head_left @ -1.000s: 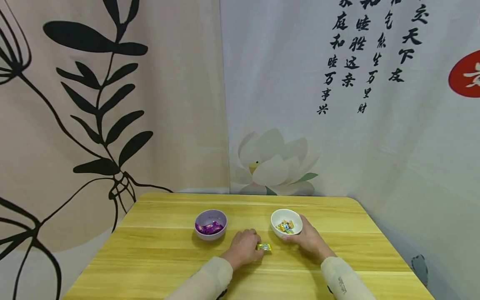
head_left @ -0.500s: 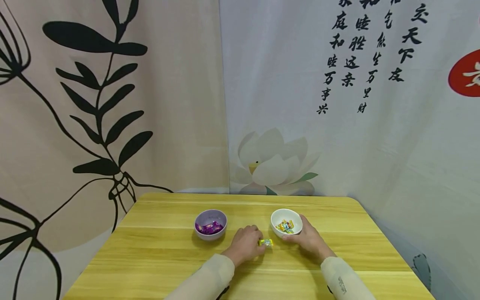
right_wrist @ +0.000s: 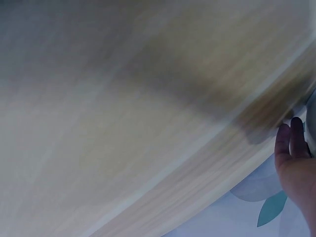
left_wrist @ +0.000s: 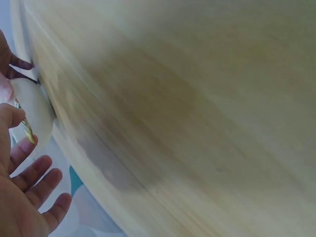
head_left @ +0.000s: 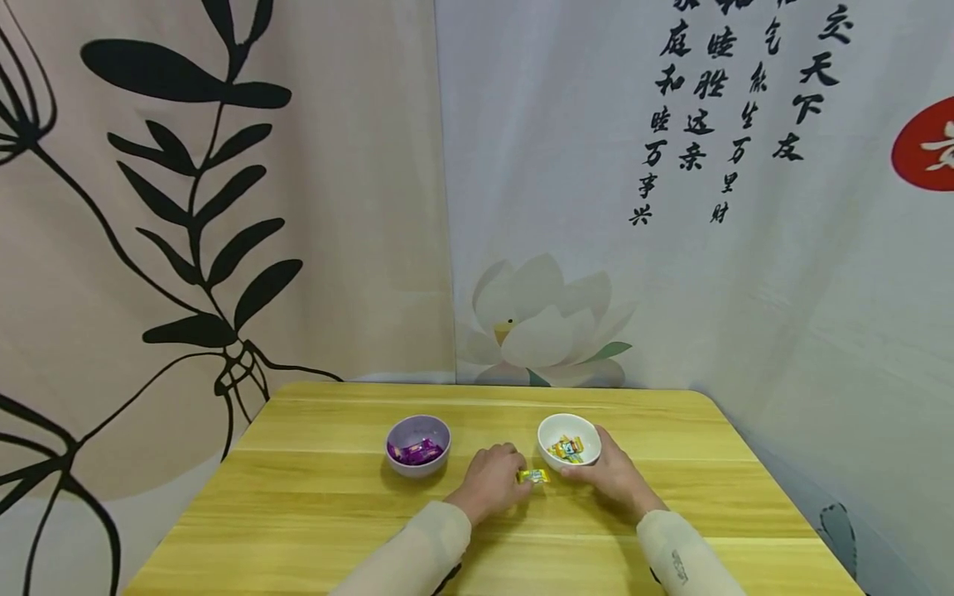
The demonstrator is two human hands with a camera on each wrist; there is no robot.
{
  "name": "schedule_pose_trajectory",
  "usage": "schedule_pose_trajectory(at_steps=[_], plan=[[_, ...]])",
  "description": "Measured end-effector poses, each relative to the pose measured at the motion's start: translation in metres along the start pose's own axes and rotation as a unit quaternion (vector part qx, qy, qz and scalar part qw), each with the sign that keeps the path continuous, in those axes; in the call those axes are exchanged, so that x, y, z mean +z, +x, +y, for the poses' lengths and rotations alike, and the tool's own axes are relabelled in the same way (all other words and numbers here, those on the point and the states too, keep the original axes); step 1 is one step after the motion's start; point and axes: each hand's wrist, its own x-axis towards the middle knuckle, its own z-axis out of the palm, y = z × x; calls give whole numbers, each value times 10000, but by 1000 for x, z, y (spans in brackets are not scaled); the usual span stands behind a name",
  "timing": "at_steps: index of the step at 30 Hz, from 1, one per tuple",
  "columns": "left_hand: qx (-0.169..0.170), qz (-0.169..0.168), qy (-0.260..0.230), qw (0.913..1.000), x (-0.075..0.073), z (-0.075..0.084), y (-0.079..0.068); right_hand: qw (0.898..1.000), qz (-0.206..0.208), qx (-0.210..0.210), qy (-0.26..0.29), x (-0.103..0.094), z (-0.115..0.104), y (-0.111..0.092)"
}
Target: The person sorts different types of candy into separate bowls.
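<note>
My left hand (head_left: 492, 480) pinches a small yellow wrapped candy (head_left: 534, 476) between thumb and index finger, just short of the white bowl. The left wrist view has this candy (left_wrist: 27, 129) at the fingertips, the other fingers spread apart, with the bowl (left_wrist: 43, 106) behind. My right hand (head_left: 617, 475) grips the white bowl (head_left: 553, 430) from its right side, thumb at the near wall. Inside it lie several yellow wrapped candies (head_left: 568, 449). At the edge of the right wrist view, the right hand's fingers (right_wrist: 297, 140) reach the bowl, which is mostly cut off.
A purple bowl (head_left: 416, 472) holding purple wrapped candies (head_left: 417, 452) stands left of the left hand. Everything rests on a wooden table (head_left: 335, 497), whose far edge meets a printed curtain (head_left: 373, 248) with plant and lotus pictures and writing.
My left hand has moved slightly right and away from me with the yellow candy, closer to the white bowl. The right hand and both bowls have stayed in place.
</note>
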Motion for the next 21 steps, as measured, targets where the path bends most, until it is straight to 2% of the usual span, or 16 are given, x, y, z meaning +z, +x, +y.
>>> schedule_pose_trajectory(at_steps=[12,21], plan=[[166,334,328,9988,-4,5,15,9999,-8,10,117,1,0,1],[176,274,264,9991,-8,8,21,10000,17,17,39,2,0,1]])
